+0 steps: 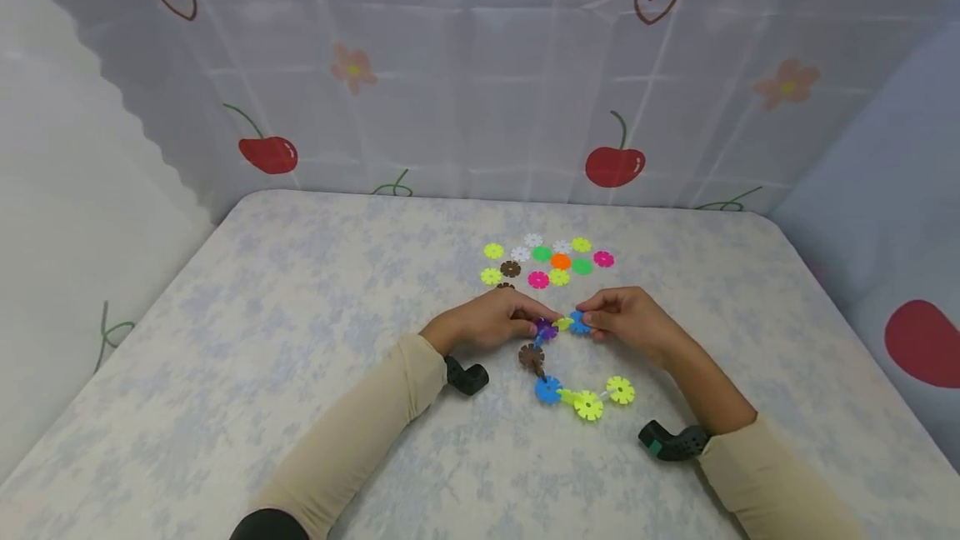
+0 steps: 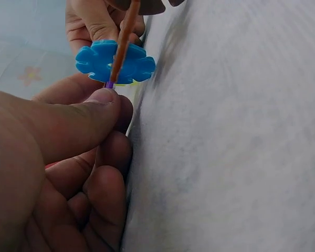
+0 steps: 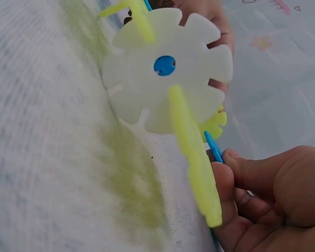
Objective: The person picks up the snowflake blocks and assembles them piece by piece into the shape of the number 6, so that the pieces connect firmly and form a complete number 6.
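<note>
A chain of slotted plastic discs curves over the table between my hands. My left hand [image 1: 498,319] pinches the purple disc [image 1: 547,329] near the chain's upper end. Between thumb and fingers, my right hand [image 1: 626,322] holds a blue disc [image 1: 578,322], which meets a yellow disc [image 1: 562,324] beside the purple one. Lower down, the chain runs through a brown disc [image 1: 532,357], another blue disc [image 1: 548,390] and several yellow discs [image 1: 588,406]. A whitish disc [image 3: 147,100] fills much of the right wrist view. In the left wrist view, a blue disc [image 2: 115,63] stands just beyond my left thumb.
Loose discs lie in a group behind my hands, among them an orange disc [image 1: 560,262], a pink disc [image 1: 538,280], a green disc [image 1: 582,267] and a brown disc [image 1: 510,269]. A patterned cloth covers the table [image 1: 300,298]; a printed curtain [image 1: 465,107] hangs behind it.
</note>
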The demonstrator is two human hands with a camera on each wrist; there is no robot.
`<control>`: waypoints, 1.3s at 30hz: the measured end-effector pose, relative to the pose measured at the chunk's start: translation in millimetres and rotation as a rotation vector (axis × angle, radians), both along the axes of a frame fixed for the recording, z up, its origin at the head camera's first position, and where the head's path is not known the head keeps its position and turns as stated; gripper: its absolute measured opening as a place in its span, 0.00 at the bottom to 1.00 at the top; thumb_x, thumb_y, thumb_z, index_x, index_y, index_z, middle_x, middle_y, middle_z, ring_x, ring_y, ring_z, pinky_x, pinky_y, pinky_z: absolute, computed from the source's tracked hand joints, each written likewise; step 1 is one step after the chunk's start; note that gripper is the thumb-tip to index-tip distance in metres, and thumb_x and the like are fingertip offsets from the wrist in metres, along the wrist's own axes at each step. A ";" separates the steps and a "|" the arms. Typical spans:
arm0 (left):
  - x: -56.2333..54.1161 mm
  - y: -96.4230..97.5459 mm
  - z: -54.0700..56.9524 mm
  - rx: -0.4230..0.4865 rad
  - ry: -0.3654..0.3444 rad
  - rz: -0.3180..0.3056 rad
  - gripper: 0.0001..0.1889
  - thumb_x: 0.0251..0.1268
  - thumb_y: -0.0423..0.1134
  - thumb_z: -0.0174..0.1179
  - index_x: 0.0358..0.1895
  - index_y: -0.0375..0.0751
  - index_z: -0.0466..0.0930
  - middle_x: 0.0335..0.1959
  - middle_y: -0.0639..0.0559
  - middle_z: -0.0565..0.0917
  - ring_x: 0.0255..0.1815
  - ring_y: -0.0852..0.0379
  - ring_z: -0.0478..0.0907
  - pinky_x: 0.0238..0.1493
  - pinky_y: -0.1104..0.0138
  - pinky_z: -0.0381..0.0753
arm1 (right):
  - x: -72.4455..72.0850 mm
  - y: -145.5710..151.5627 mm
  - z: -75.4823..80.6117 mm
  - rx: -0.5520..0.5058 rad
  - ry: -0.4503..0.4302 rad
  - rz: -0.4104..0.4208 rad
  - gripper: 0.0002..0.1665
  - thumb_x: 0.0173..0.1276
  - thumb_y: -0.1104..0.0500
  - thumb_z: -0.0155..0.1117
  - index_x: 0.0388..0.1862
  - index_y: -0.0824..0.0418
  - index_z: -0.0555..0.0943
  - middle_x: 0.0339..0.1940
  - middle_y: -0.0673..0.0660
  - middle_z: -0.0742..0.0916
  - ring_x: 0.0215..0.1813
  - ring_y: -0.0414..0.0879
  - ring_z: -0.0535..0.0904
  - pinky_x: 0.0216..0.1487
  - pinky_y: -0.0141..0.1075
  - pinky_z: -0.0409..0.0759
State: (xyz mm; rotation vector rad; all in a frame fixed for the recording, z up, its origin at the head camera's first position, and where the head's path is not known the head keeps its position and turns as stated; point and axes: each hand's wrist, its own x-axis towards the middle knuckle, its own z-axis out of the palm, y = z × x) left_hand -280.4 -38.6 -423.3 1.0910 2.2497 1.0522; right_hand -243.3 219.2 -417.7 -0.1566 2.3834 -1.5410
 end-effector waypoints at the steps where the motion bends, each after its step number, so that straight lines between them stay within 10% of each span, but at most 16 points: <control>1: -0.2 0.3 -0.6 0.004 0.001 -0.008 0.19 0.76 0.31 0.57 0.65 0.46 0.81 0.59 0.56 0.83 0.47 0.64 0.75 0.49 0.69 0.74 | 0.4 -0.1 0.2 0.006 -0.004 -0.006 0.13 0.73 0.66 0.65 0.52 0.73 0.83 0.40 0.57 0.89 0.33 0.47 0.82 0.41 0.33 0.82; 25: -4.1 -2.8 -3.7 -0.012 0.000 -0.013 0.18 0.77 0.33 0.57 0.65 0.47 0.81 0.58 0.58 0.82 0.47 0.65 0.75 0.48 0.69 0.73 | -0.5 -5.0 -2.1 0.022 0.015 0.006 0.12 0.73 0.64 0.66 0.51 0.70 0.84 0.38 0.57 0.89 0.33 0.48 0.82 0.42 0.33 0.82; 39: -8.3 -10.4 -1.7 0.016 -0.097 -0.037 0.15 0.77 0.31 0.51 0.55 0.49 0.84 0.43 0.57 0.83 0.39 0.58 0.74 0.44 0.66 0.75 | -37.6 -6.2 18.7 0.500 0.243 0.289 0.27 0.79 0.61 0.57 0.74 0.60 0.71 0.43 0.61 0.84 0.35 0.49 0.76 0.39 0.44 0.78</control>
